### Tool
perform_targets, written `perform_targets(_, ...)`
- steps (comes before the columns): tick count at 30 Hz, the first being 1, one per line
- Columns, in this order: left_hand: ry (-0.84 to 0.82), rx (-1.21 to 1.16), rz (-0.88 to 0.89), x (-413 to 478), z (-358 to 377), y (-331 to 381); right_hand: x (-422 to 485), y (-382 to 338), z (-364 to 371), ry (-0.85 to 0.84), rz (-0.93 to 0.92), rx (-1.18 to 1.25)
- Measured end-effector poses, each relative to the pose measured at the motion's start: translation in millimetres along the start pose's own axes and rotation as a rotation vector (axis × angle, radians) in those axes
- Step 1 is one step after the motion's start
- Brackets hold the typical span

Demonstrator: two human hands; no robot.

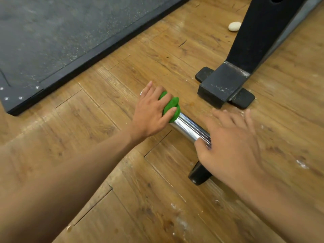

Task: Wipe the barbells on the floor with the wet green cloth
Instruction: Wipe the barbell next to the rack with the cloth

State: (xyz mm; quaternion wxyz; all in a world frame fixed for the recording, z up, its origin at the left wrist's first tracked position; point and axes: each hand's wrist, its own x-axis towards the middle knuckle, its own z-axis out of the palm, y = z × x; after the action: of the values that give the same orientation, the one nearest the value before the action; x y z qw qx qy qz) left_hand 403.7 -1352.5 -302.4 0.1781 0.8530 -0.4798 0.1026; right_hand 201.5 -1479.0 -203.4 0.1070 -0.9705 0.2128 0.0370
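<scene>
Fingers (157, 93) of our left hand (149, 113) curl round the green cloth (173, 104), bunching it over the far end of the barbell (189, 126), which lies on the wooden floor (78, 130) near a black rack foot (220, 85). Our right hand (231, 142), its fingers straight and spread, lies over the chrome nearer us, thumb against it, likely steadying the bar so it won't roll as we wipe.

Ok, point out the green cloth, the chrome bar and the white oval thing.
green cloth (172, 106), head view, exposed bunched part.
chrome bar (190, 128), head view, bare shiny stretch.
white oval thing (234, 26), head view, its middle.
</scene>
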Motion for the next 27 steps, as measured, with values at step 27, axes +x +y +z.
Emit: perform_targets(27, -0.631, 0.234, -0.039, -123.7, -105.6, -18.5, -113.8, -78.1, 60.0, 0.236, -0.383, 0.400)
